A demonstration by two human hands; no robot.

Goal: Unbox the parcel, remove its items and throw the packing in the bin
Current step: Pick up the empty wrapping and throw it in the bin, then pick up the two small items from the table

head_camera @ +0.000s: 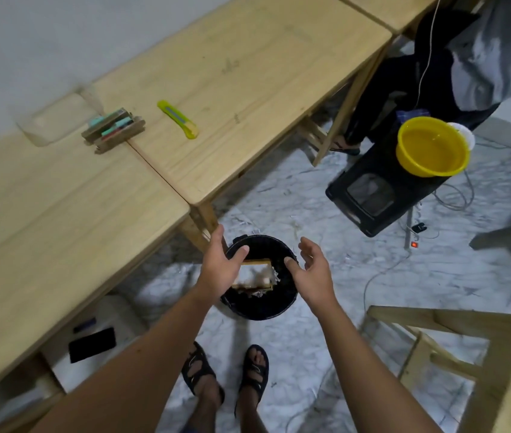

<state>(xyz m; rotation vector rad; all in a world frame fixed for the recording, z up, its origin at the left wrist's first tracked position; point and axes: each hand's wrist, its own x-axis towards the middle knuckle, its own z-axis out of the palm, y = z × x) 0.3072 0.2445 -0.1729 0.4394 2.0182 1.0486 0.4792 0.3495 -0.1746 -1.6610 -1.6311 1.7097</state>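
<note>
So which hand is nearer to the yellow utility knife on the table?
Left. The left hand hovers open over the black bin, on the table side, below the utility knife. The right hand is open over the bin's other edge, farther from the knife.

One head-worn wide-angle camera looks steeply down from standing height, past the hands, at the floor [326, 276], with the bench [91, 214] near on the left.

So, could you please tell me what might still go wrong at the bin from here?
The cardboard packing lies flat across the black bin opening and may perch rather than sink. Both the left hand and right hand are open, so nothing steadies it. A white cable trails nearby, a possible trip hazard.
</note>
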